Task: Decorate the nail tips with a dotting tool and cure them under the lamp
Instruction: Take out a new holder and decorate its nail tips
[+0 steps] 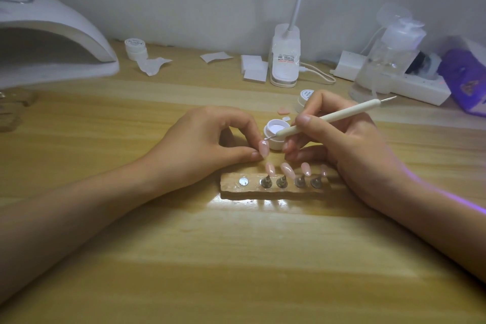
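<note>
Nearest the person, on the table [236, 258], lies the wooden holder [231, 184], long side running left to right. Four small stands on it carry pink nail tips [286, 169] that lean away from the person, and the leftmost spot [243, 181] is bare. Just behind the holder's left half, the left hand [210, 142] pinches a fifth nail tip [263, 148] between thumb and forefinger, its long axis pointing roughly away from the person. Behind the holder's right end, the right hand [342, 139] grips the dotting tool [328, 118] like a pen. The shaft slants from upper right down to lower left, and its fine metal point [267, 137] sits at the far end of the pinched tip; whether it touches cannot be told. The work seems to be mid-dotting, so the next stroke likely depends on the point travelling along the tip's length toward the person while the left hand steadies it. Directly behind the two hands stands an open white jar [276, 134], within easy reach of the tool. Farther back and well to the left of the holder sits the curing lamp [52, 34], its opening facing the table. It lies on the left hand's side, so that hand is probably better placed to carry things there.
</note>
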`<state>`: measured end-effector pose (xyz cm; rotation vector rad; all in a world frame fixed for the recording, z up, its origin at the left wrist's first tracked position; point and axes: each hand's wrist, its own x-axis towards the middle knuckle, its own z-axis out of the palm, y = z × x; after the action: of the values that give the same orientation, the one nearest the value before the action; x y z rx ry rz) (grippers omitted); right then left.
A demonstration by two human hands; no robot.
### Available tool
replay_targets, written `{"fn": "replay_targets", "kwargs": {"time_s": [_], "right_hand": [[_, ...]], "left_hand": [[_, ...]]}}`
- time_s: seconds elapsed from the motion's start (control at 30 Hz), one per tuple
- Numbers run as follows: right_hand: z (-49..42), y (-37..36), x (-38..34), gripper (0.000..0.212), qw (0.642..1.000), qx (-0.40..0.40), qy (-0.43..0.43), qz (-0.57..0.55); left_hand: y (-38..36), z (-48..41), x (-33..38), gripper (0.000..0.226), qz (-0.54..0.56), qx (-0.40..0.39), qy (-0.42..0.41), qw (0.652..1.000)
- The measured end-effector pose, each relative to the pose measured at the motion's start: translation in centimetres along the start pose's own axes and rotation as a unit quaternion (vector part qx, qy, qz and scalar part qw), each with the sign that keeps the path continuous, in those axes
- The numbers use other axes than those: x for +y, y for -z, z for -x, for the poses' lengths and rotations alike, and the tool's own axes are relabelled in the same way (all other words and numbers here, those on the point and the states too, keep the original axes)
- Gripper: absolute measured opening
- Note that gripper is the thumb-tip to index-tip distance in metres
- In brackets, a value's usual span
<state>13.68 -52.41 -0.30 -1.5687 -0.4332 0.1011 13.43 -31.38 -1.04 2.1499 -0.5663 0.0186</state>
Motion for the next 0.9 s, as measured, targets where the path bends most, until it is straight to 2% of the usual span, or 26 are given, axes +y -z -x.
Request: {"fn": "replay_targets", "kwargs": {"time_s": [0.9], "right_hand": [[0.00,0.11,-0.02,0.022,1.000,-0.010,0.004,0.005]], "left_hand": [[0.04,0.00,-0.08,0.021,0.002,-0.003,-0.009,1.000]]}}
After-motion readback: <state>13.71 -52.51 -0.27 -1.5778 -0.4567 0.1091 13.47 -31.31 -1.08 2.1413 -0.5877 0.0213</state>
